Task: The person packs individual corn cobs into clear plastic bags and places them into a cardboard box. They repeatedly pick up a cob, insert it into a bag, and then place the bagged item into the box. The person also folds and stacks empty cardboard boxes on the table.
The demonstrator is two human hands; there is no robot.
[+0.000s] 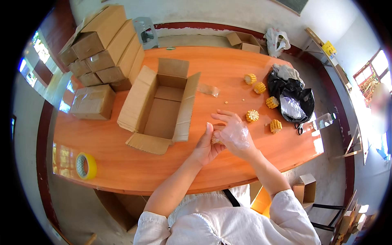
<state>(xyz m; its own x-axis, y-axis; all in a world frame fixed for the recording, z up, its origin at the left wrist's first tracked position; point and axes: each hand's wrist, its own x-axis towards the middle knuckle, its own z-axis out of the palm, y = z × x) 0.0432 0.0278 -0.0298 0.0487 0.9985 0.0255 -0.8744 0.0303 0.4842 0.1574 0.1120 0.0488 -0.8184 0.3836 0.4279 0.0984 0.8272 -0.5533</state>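
My left hand [208, 147] holds a piece of corn cob [215, 140], mostly hidden between both hands. My right hand [234, 133] lies over it, with clear plastic film [236, 134] across its back and its fingers spread. Several cut pieces of yellow corn cob stand or lie to the right, among them one with its cut face up [252, 115] and one [275, 126] nearest the table's front edge. A few loose kernels [226, 102] are scattered nearby. An open, upright cardboard box [162, 118] sits left of my hands.
Stacked cartons [104, 58] and a closed one [93, 102] occupy the table's left. A roll of yellow tape [86, 166] lies front left. At right are a black plastic bag [303, 105], scissors [299, 129] and a clear bottle [324, 121]. A tape strip [209, 90] lies beside the open box.
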